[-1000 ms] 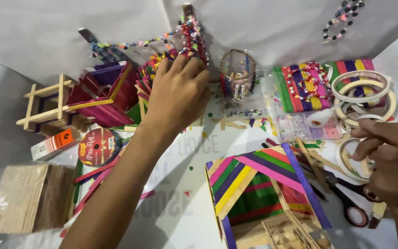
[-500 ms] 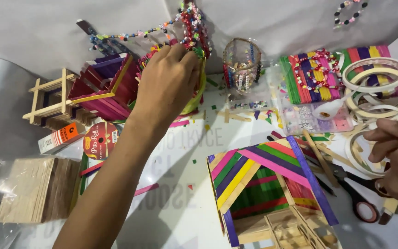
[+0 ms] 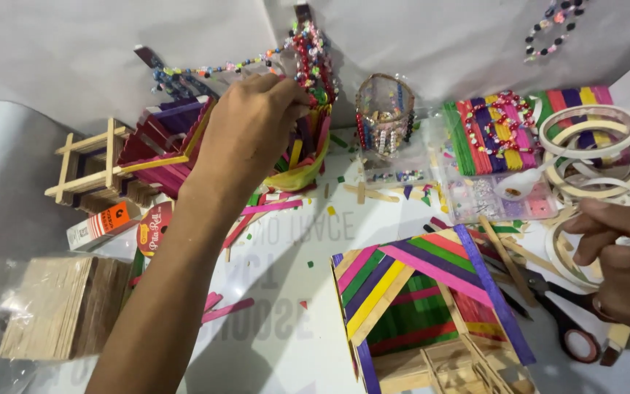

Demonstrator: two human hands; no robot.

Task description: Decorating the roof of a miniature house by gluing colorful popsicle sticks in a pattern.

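My left hand [image 3: 246, 135] reaches to the back of the table, fingertips pinched together on the coloured craft sticks [image 3: 308, 142] that stand bundled in a yellow holder. A beaded string [image 3: 311, 51] hangs just above them. My right hand [image 3: 625, 263] hovers at the right edge with fingers curled, over the scissors [image 3: 566, 321] and beside the tape rolls [image 3: 596, 146]. A pale wooden piece shows under this hand; whether it is held is unclear. In front stands a stick house with a striped, many-coloured roof [image 3: 417, 284].
A bare wooden stick frame [image 3: 85, 164] and a purple-pink stick structure [image 3: 162, 142] stand at the left. A stack of plain wooden sticks [image 3: 60, 306] lies front left. A beaded clear cup [image 3: 384, 113], a bead box [image 3: 494, 197] and flat coloured sticks [image 3: 490, 135] sit behind.
My left hand has moved farther back and up, closing its fingertips on the bundled sticks. My right hand has stayed at the right edge, fingers still curled.
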